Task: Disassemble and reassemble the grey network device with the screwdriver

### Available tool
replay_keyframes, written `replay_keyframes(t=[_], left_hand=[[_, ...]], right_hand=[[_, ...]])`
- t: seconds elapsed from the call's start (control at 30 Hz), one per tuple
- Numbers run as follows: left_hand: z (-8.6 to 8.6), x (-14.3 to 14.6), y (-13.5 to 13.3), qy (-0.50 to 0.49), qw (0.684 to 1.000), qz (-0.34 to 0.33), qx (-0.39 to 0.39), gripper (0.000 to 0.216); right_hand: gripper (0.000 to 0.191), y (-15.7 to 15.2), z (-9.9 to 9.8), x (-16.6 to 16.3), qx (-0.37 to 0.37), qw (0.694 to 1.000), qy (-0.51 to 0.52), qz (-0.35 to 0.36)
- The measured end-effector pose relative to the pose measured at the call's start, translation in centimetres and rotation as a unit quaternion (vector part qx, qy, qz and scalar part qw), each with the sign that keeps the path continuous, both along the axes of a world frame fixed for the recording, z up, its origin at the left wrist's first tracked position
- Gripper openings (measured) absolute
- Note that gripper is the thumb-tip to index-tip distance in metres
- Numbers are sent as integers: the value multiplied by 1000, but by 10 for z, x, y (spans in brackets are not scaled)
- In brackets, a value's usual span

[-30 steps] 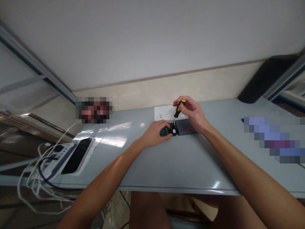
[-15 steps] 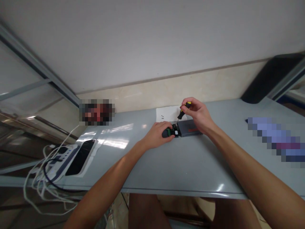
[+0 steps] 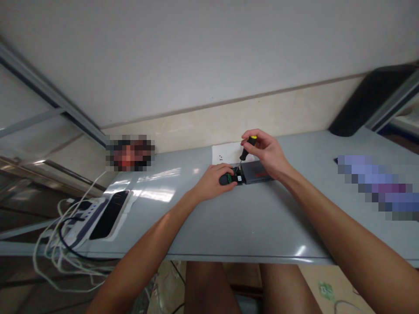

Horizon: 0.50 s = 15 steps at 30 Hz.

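With its fingers wrapped round a black-and-yellow screwdriver (image 3: 248, 147), my right hand (image 3: 266, 150) holds the tool at a slant, tip down. The tip reaches into a small dark device with a green circuit board (image 3: 230, 179) showing. My left hand (image 3: 214, 181) grips the rounded left end of that device, thumb on the near side and fingers on the far side. A flat dark grey box (image 3: 257, 172) with red marking adjoins the device on its right, partly under my right hand. Just behind lies a sheet of white paper (image 3: 231, 152) with several tiny dark pieces (image 3: 221, 157), perhaps screws.
On the left of the grey table (image 3: 212, 231) lie a dark-screened phone (image 3: 110, 214) and a power strip (image 3: 83, 222) with tangled white cables (image 3: 41, 266). A black cylinder-like object (image 3: 366, 102) leans at the back right. Two blurred-out patches sit left and right.
The screwdriver stands slightly more upright, its tip still in the device. My hands keep their holds; the whole view has shifted a little.
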<state>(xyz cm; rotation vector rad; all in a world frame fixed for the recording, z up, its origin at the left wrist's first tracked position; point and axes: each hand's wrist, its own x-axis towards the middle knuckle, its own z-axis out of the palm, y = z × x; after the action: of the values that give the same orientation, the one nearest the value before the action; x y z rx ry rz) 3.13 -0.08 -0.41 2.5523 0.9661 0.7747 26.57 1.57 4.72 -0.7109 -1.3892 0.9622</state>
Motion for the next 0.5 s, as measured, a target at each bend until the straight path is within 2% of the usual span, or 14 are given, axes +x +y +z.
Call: replay_keyframes(t=[0.2,0.4,0.5], left_hand=[[0,0,0,4,1000,1,-5,18],[0,0,0,2,1000,-1,-4,19],[1,1,-1,2,1000,6,-7,19]], right_hand=[[22,1,-2,1,-10,1000,8,27],[31,4,-2,6,-9,1000,-10,-6],[35,5,-3,7,-7,1000,-5,7]])
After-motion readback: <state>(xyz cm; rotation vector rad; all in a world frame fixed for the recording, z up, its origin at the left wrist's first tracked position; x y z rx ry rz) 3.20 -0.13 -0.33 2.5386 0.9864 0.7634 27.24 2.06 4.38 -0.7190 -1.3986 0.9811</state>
